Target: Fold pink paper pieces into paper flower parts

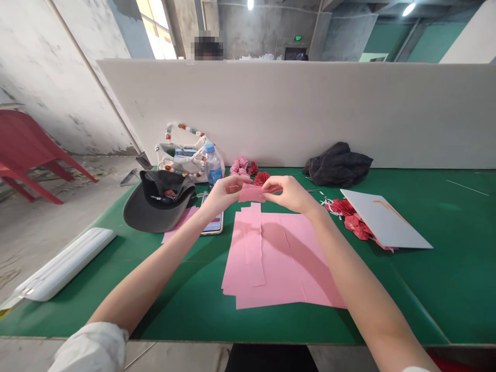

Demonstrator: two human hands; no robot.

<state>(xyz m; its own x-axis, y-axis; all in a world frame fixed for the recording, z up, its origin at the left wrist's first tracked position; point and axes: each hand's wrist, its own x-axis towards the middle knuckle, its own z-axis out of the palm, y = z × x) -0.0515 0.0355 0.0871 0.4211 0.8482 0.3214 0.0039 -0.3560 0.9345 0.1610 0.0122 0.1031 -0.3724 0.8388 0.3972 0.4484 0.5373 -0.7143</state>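
Left hand (225, 195) and right hand (290, 194) both pinching a small pink paper piece (251, 193), just above the pink paper sheets (279, 263)

Loose white fabric shirt sleeve (91, 349), soft folds, bunched above the bare left forearm (149, 274). Bare right forearm (360, 284) runs down to a white cuff edge (416, 370), barely in frame. Black clothing (271, 359) at bottom edge, between both sleeves, mostly cut off.
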